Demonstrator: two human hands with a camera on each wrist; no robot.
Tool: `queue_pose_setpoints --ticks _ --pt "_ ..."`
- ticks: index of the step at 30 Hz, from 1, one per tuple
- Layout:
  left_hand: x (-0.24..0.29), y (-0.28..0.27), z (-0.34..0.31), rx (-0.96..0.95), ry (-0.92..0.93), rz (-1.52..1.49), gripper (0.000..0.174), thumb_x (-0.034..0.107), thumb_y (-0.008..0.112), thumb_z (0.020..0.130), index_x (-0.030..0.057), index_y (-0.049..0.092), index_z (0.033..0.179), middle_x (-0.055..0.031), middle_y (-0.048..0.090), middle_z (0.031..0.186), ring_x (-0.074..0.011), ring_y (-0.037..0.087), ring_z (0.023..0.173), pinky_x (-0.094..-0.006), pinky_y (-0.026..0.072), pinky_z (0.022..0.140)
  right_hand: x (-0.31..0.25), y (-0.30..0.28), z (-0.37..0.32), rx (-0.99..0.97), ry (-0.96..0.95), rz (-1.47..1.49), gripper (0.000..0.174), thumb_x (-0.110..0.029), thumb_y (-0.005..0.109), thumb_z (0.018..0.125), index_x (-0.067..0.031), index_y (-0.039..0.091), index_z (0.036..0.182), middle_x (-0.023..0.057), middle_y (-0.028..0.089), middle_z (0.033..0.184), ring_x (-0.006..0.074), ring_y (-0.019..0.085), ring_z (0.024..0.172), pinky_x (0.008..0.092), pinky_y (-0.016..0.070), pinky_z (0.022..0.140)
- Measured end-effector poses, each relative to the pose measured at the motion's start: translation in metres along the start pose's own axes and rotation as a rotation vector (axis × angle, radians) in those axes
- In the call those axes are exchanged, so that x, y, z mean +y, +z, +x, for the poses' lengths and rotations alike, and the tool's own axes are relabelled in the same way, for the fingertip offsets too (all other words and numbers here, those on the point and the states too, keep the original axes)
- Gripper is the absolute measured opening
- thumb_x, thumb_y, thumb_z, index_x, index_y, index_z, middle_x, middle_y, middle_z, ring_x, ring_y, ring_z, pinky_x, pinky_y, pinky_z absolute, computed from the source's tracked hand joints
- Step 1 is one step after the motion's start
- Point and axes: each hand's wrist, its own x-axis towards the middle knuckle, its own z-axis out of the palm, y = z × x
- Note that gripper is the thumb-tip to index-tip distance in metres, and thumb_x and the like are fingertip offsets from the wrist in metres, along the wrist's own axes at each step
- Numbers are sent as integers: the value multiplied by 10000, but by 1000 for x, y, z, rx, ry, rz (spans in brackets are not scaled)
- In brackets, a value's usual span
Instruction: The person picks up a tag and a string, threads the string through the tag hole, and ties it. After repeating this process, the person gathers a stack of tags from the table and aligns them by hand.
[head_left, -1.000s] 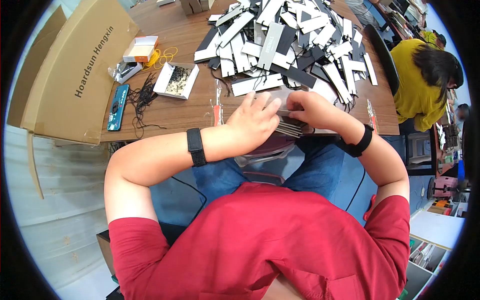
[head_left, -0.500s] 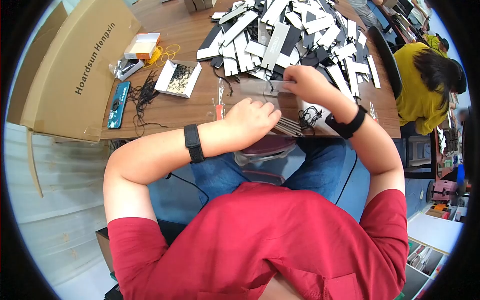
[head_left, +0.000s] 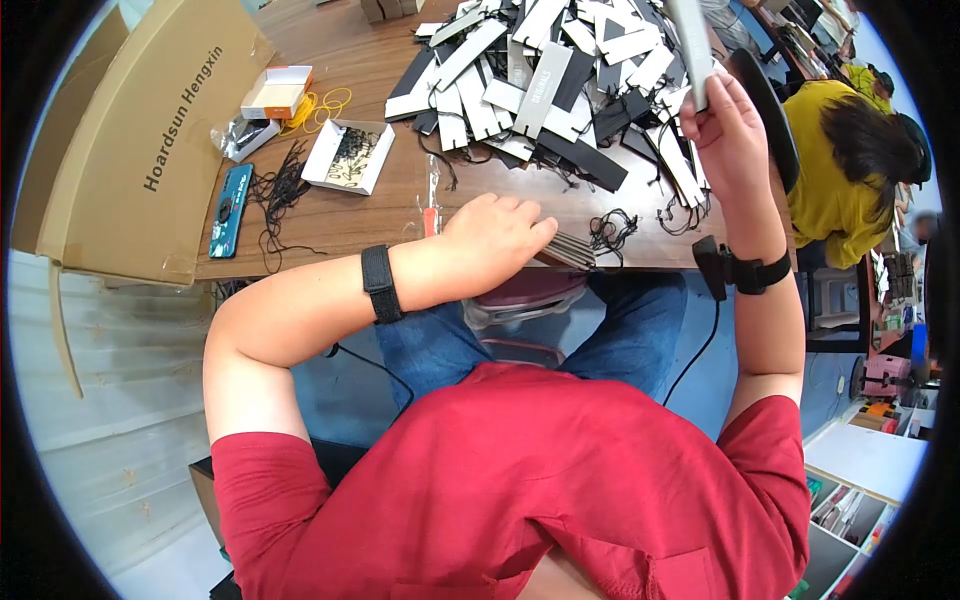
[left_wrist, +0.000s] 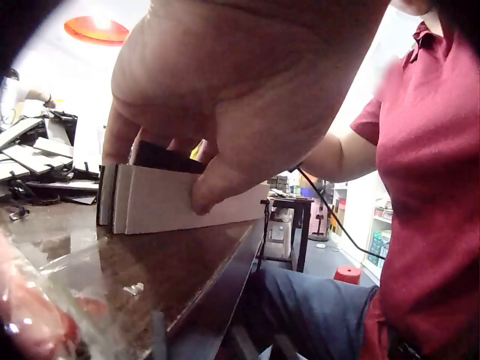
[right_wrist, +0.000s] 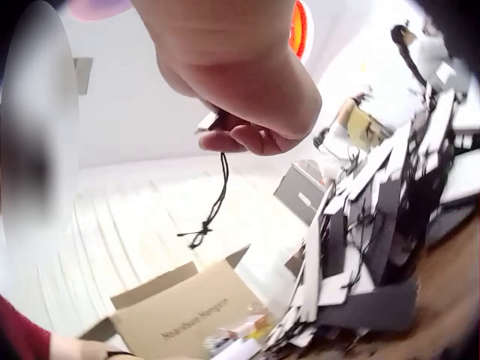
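Observation:
My left hand [head_left: 495, 238] grips a small stack of card tags [left_wrist: 165, 199] standing on edge at the table's front edge. In the left wrist view its thumb lies on the near white face and the fingers reach over to the far side. My right hand [head_left: 735, 135] is raised at the right, pinching one grey hang tag [head_left: 690, 45] near its lower end. From those fingers a knotted black string [right_wrist: 217, 202] dangles in the right wrist view. Beyond the hands lies a large heap of black, white and grey tags [head_left: 545, 90].
A loose bundle of black strings [head_left: 612, 232] lies right of the stack. Toward the left are a white box of strings [head_left: 350, 160], a phone [head_left: 230, 212], yellow cords [head_left: 318, 110] and a big cardboard box [head_left: 150, 150]. Another person [head_left: 855, 170] sits at the far right.
My right hand has left the stack, passed over the table in front of the heap and risen to the right with a tag. My left hand has stayed at the stack.

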Motion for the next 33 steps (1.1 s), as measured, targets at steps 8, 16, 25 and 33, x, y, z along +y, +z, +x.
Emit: queue_pose_setpoints --ticks 8,16,25,33 --pt "1 -3 2 124 3 -25 276 132 551 766 75 599 1032 -134 501 1083 -279 523 969 -381 488 761 53 38 -56 -584 109 -1340 139 -174 650 795 -50 628 854 150 625 810 353 608 764 419 485 672" --pt "0 -4 6 90 7 43 229 131 531 782 56 590 991 -101 544 959 -271 524 964 -379 434 836 64 49 8 -432 135 -1324 357 -392 630 845 -44 686 789 154 645 703 308 638 680 398 501 638" --pt "-2 5 3 145 29 11 351 100 528 782 22 529 1124 -125 531 948 -284 559 875 -377 457 811 99 66 71 93 103 -1236 349 -362 679 809 -26 655 902 98 672 808 211 646 761 318 499 688" --pt "-6 -1 1 24 25 -32 366 108 545 769 1 558 1119 -136 525 1016 -278 542 930 -358 484 779 53 60 30 -476 243 -1039 189 -140 624 820 34 605 891 123 638 689 181 635 530 320 499 536"
